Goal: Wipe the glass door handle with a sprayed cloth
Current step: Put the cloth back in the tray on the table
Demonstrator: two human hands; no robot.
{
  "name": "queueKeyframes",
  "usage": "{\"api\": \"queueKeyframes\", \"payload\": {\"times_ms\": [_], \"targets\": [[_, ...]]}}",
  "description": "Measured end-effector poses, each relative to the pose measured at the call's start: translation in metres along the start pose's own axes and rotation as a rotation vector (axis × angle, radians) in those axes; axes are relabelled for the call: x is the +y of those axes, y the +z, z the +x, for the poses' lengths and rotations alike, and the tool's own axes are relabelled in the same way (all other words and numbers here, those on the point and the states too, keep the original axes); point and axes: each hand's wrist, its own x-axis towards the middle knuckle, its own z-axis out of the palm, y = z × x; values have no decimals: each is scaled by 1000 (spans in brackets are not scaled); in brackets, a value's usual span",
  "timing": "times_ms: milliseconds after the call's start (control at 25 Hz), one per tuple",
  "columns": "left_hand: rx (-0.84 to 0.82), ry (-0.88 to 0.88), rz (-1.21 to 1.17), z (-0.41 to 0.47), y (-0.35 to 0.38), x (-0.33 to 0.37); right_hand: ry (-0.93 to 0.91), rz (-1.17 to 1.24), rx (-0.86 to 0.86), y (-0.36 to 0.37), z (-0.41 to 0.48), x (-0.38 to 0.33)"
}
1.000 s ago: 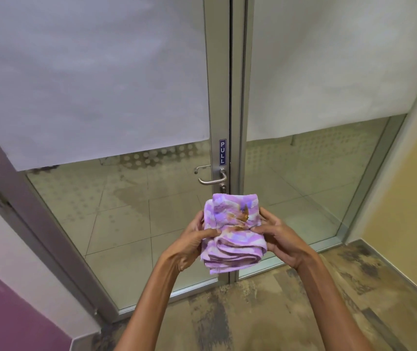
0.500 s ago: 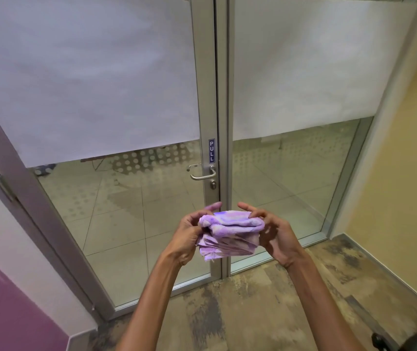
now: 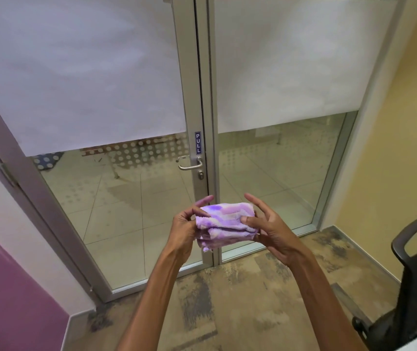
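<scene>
A folded purple and white cloth (image 3: 225, 224) sits between both hands, held at about waist height in front of the door. My left hand (image 3: 186, 226) grips its left end, and my right hand (image 3: 265, 225) pinches its right end with the fingers spread. The silver lever handle (image 3: 189, 165) is on the metal frame of the left glass door (image 3: 126, 198), below a blue PULL label (image 3: 198, 143). Handle and cloth are well apart; the handle lies above and beyond the cloth.
A fixed glass panel (image 3: 278, 173) stands to the right of the door. White frosted film covers the upper glass. A black office chair (image 3: 415, 274) stands at the lower right by the yellow wall. A purple wall (image 3: 12, 300) is at the lower left.
The cloth went from upright and facing me to lying flat between my hands. The view has drawn back from the door and swung right, bringing the chair into sight.
</scene>
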Motion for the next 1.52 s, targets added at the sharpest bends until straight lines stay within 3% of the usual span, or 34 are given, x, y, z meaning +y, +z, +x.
{"api": "queueKeyframes", "payload": {"times_ms": [160, 360, 480, 800, 1080, 1280, 1520], "targets": [[2, -164, -173, -33, 24, -8, -94, 67, 102, -11, -38, 7], [-24, -425, -133, -67, 47, -14, -217, -35, 224, -19, -75, 14], [-99, -391, -77, -81, 59, -17, -263, -130, 286, -19, -96, 19], [41, -225, 25, -91, 85, -35, -244, -192, 527, -20, -143, 21], [-316, -410, 96, -99, 109, -65, -183, -358, 757, -36, -194, 39], [-356, -428, 147, -125, 145, -101, -52, -453, 898, -47, -245, 55], [-413, -358, 82, -175, 192, -139, -56, -263, 1185, -53, -321, 75]]}}
